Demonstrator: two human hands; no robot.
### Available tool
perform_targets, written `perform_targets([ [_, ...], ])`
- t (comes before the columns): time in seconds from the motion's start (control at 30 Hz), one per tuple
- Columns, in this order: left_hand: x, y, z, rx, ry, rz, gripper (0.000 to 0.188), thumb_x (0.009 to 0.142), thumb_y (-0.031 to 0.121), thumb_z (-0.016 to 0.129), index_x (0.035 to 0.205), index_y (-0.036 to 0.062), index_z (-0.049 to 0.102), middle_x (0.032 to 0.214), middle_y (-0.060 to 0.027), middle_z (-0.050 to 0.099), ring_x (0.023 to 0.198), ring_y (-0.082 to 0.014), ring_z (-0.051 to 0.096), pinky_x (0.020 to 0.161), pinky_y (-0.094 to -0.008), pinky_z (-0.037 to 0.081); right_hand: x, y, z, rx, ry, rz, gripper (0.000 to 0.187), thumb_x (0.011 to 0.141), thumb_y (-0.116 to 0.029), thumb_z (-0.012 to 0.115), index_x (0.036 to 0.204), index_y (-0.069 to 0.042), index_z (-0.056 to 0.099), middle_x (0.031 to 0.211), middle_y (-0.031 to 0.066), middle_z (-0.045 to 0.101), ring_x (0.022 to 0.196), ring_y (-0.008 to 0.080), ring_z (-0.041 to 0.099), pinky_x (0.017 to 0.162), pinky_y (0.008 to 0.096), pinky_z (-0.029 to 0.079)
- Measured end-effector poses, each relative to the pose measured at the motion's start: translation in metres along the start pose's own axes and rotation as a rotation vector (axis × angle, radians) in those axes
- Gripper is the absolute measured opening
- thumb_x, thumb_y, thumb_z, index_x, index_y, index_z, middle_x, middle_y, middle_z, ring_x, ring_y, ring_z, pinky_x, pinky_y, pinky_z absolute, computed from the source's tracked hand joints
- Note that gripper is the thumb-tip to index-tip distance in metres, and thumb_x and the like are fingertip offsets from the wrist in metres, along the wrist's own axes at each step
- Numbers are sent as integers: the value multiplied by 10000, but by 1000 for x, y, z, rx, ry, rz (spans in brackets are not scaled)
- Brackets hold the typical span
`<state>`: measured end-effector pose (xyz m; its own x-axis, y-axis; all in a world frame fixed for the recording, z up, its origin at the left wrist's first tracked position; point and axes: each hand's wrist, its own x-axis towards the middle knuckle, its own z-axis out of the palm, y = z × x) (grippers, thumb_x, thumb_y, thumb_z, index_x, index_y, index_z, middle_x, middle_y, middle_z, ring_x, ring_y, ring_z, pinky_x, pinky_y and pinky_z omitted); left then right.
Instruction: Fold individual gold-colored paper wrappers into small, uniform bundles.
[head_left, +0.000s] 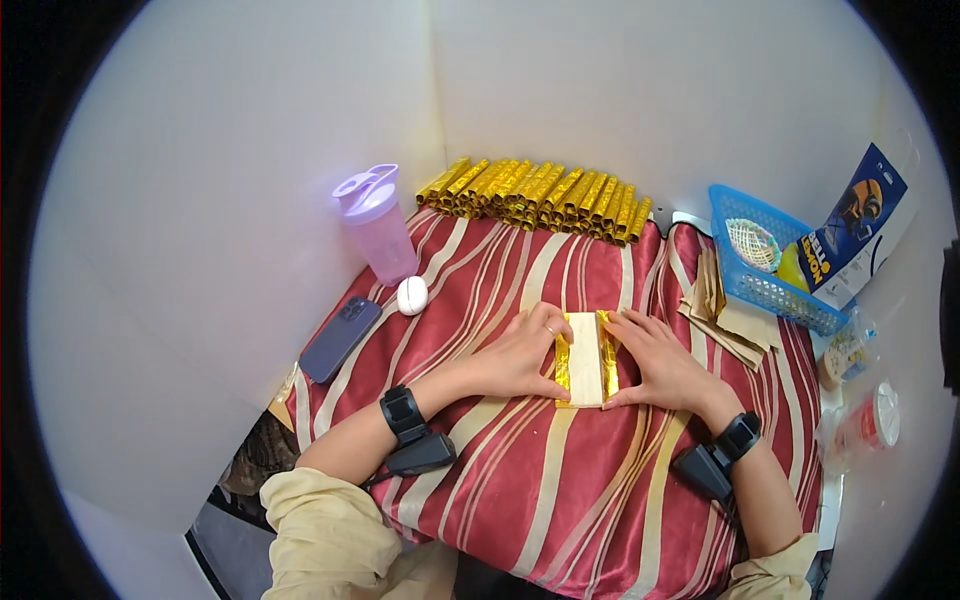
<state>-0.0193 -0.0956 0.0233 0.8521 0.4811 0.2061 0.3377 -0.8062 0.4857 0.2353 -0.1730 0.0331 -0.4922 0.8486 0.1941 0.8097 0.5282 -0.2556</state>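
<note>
A small cream paper rectangle [586, 362] with shiny gold foil along its two long sides lies on the striped cloth in front of me. My left hand [522, 356] grips its left edge, thumb at the near corner and fingers at the far one; a ring shows on a finger. Its right edge is held the same way by my right hand [660, 368], the foil strip between thumb and fingers. Farther back, a pile of rolled gold foil tubes [540, 193] lies against the wall. Folded brown papers [735, 318] are at the right.
The red striped cloth [480, 480] covers the table. To the left are a purple shaker bottle [380, 235], a white rounded object [412, 295] and a dark phone [340, 338]. A blue basket [760, 283] with packages and a clear plastic cup [865, 425] stand right. White walls enclose the table.
</note>
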Motion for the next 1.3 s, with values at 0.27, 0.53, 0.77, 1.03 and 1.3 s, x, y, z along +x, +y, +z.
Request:
perform_targets([
  [0.27,-5,-9,6,-97,-1,253,318,710,339,811,838,116,624,1067,-68,505,1138,-278,430,993,-438,296,-16,-22,-9,159,58,-96,361,759,-314,774,958,-58,615,1019,90,594,973,286,562,854,387,468],
  [0.53,-10,10,-1,28,-39,208,297,732,303,790,885,116,618,1095,-64,506,1163,-285,438,1011,-483,301,-17,-28,-6,-48,187,-281,175,753,-197,738,829,-78,635,800,52,590,811,234,594,723,356,486],
  [0.77,-9,14,3,160,123,375,157,730,176,726,775,67,622,987,-74,538,1118,-291,470,968,-429,379,-16,-32,-2,-144,242,-322,117,733,-129,702,805,-80,624,735,44,570,709,228,593,635,346,496],
  [1.03,-11,16,3,107,146,325,169,729,181,750,756,58,638,965,-73,533,1029,-286,471,931,-401,400,-15,-44,-6,-25,186,-190,105,763,-120,696,839,-81,635,764,60,577,744,242,598,648,361,506],
  [1.3,-11,14,7,-53,47,65,152,761,159,755,774,68,634,981,-74,543,1046,-278,447,913,-391,404,-16,-32,1,250,141,43,98,800,-90,676,883,-62,631,818,81,598,807,276,613,702,373,516],
])
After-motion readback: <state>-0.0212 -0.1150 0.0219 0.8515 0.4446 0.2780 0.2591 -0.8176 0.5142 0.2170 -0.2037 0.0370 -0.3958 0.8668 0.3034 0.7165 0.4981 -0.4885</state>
